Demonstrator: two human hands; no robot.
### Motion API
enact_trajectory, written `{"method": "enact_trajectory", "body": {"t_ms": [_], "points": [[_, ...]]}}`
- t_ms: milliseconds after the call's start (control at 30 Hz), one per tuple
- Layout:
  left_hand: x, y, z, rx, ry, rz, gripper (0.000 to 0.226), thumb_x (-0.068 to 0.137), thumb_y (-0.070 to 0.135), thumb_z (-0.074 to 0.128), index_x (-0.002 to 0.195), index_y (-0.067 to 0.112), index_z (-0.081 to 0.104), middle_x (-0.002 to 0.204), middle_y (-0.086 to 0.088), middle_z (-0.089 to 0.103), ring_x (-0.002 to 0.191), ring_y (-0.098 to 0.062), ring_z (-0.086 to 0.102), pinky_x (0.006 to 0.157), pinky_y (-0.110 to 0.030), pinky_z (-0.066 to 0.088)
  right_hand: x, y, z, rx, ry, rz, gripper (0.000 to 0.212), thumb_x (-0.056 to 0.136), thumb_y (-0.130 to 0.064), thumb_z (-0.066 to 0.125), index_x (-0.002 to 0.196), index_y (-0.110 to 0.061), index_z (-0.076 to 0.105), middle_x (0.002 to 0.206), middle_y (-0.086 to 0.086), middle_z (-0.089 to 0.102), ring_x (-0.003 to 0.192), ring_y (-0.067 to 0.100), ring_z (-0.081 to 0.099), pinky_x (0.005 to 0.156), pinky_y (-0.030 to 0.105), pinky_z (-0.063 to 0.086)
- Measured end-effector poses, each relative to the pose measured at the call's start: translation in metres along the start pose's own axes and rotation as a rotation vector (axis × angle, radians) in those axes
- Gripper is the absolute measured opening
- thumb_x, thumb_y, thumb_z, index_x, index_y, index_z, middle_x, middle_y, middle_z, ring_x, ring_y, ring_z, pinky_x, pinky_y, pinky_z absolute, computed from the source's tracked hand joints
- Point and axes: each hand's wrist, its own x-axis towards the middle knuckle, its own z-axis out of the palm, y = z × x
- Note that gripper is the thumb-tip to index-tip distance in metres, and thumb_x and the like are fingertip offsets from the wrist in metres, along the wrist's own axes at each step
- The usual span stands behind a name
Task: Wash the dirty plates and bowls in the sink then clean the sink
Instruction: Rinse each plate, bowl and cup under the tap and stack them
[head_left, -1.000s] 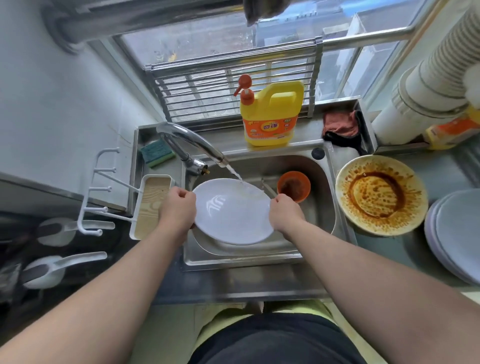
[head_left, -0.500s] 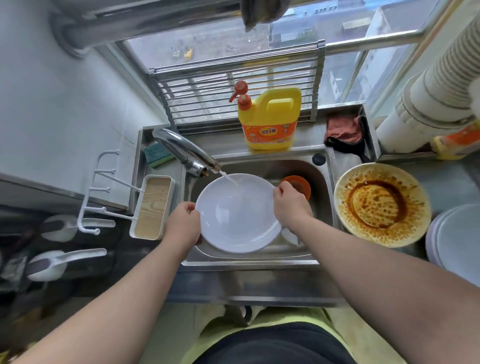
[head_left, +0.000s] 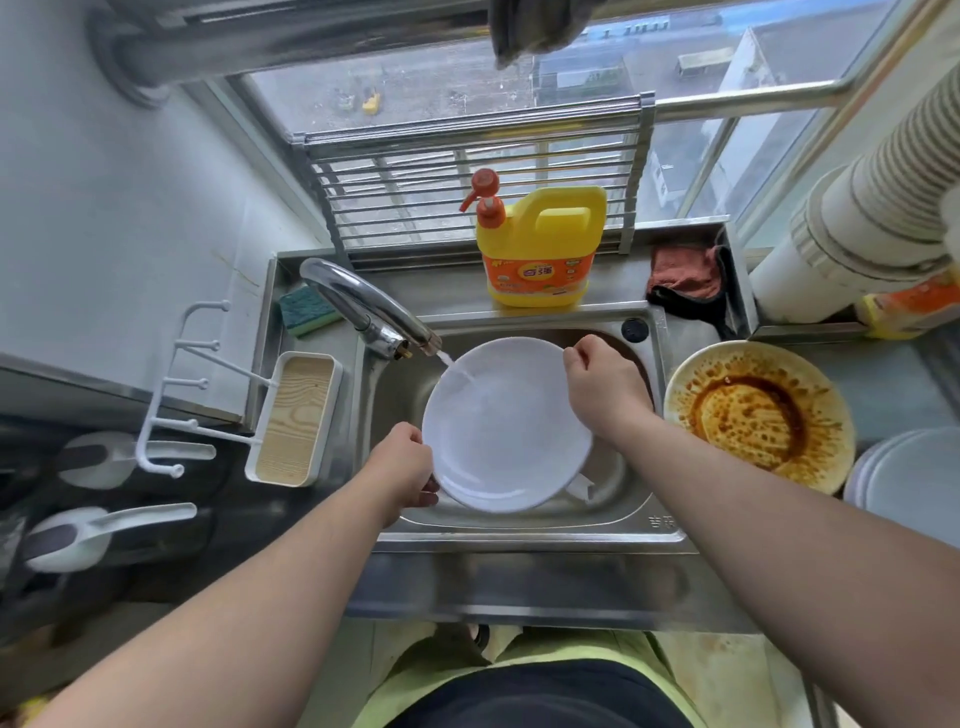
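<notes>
Both hands grip a white plate over the sink: the left hand at its near-left rim, the right hand at its far-right rim. Water from the faucet hits the plate between them. A sauce-stained plate sits on the counter just right of the right hand.

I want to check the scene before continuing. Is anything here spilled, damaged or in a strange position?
Nothing looks damaged or spilled. The dirty plate on the counter right of the sink carries brown sauce, all inside its rim. Both hands hold the white plate under the running faucet, as expected.
</notes>
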Motion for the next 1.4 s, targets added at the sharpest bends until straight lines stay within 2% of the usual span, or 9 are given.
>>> {"method": "enact_trajectory", "body": {"t_ms": [200, 400, 500, 633, 767, 1033, 1133, 1233, 1400], "points": [[-0.011, 0.01, -0.024, -0.081, 0.127, 0.135, 0.017, 0.1, 0.012, 0.042, 0.107, 0.02, 0.055, 0.106, -0.017, 0.066, 0.08, -0.031, 0.063, 0.074, -0.053, 0.066, 0.001, -0.006, 0.021, -0.077, 0.015, -0.064, 0.034, 0.112, -0.051, 0.027, 0.102, -0.024, 0.045, 0.077, 0.001, 0.058, 0.069, 0.022, 0.053, 0.054, 0.037, 0.035], [-0.019, 0.013, -0.049, -0.116, 0.242, 0.265, 0.013, 0.106, 0.018, 0.046, 0.109, 0.025, 0.056, 0.113, -0.012, 0.063, 0.093, -0.032, 0.068, 0.066, -0.04, 0.063, 0.007, -0.019, 0.049, 0.035, -0.051, -0.058, 0.03, 0.112, -0.05, 0.028, 0.102, -0.026, 0.043, 0.079, 0.005, 0.061, 0.076, 0.033, 0.059, 0.067, 0.045, 0.047], [-0.019, 0.012, -0.059, -0.097, 0.296, 0.282, 0.012, 0.104, 0.024, 0.048, 0.112, 0.025, 0.057, 0.115, -0.011, 0.064, 0.097, -0.034, 0.07, 0.069, -0.045, 0.066, 0.01, -0.029, 0.057, 0.061, -0.08, -0.062, 0.028, 0.112, -0.05, 0.029, 0.102, -0.028, 0.044, 0.082, 0.006, 0.063, 0.077, 0.033, 0.06, 0.068, 0.045, 0.048], [-0.019, 0.011, -0.066, -0.117, 0.383, 0.298, 0.013, 0.105, 0.023, 0.048, 0.113, 0.024, 0.058, 0.111, -0.008, 0.065, 0.097, -0.03, 0.069, 0.07, -0.045, 0.066, 0.014, -0.044, 0.057, 0.073, -0.1, -0.115, 0.031, 0.11, -0.054, 0.029, 0.102, -0.028, 0.045, 0.09, 0.006, 0.065, 0.082, 0.034, 0.063, 0.077, 0.052, 0.055], [-0.016, 0.013, -0.063, -0.163, 0.417, 0.308, 0.013, 0.108, 0.022, 0.047, 0.115, 0.023, 0.058, 0.109, -0.007, 0.065, 0.095, -0.027, 0.069, 0.067, -0.039, 0.063, 0.019, -0.049, 0.048, 0.09, -0.097, -0.179, 0.03, 0.11, -0.053, 0.032, 0.101, -0.028, 0.045, 0.092, 0.005, 0.065, 0.083, 0.032, 0.063, 0.076, 0.051, 0.053], [-0.009, 0.023, -0.058, -0.278, 0.5, 0.361, 0.016, 0.102, 0.036, 0.052, 0.09, 0.045, 0.057, 0.1, -0.003, 0.068, 0.094, -0.033, 0.072, 0.084, -0.058, 0.063, 0.028, -0.057, 0.027, 0.141, -0.022, -0.366, 0.024, 0.111, -0.04, 0.046, 0.099, -0.019, 0.047, 0.081, -0.007, 0.058, 0.08, 0.03, 0.056, 0.068, 0.039, 0.039], [-0.004, 0.028, -0.053, -0.391, 0.501, 0.355, 0.027, 0.105, 0.032, 0.055, 0.082, 0.048, 0.058, 0.099, -0.006, 0.069, 0.092, -0.031, 0.072, 0.088, -0.054, 0.063, 0.025, -0.056, 0.018, 0.127, 0.023, -0.431, 0.024, 0.11, -0.038, 0.049, 0.098, -0.017, 0.05, 0.084, -0.007, 0.06, 0.081, 0.029, 0.056, 0.068, 0.039, 0.041], [0.004, 0.033, -0.045, -0.494, 0.486, 0.363, 0.019, 0.108, 0.028, 0.055, 0.091, 0.037, 0.057, 0.099, -0.005, 0.067, 0.092, -0.027, 0.069, 0.087, -0.044, 0.063, 0.023, -0.051, 0.01, 0.115, 0.047, -0.457, 0.025, 0.109, -0.039, 0.049, 0.094, -0.019, 0.048, 0.088, -0.004, 0.063, 0.082, 0.03, 0.057, 0.07, 0.041, 0.045], [0.014, 0.04, -0.03, -0.494, 0.418, 0.363, 0.016, 0.102, 0.034, 0.058, 0.086, 0.04, 0.059, 0.083, -0.001, 0.068, 0.076, -0.023, 0.065, 0.076, -0.041, 0.055, 0.017, -0.036, -0.006, 0.115, 0.078, -0.405, 0.023, 0.109, -0.035, 0.051, 0.089, -0.026, 0.044, 0.077, -0.02, 0.052, 0.081, 0.024, 0.053, 0.071, 0.033, 0.033]]}}
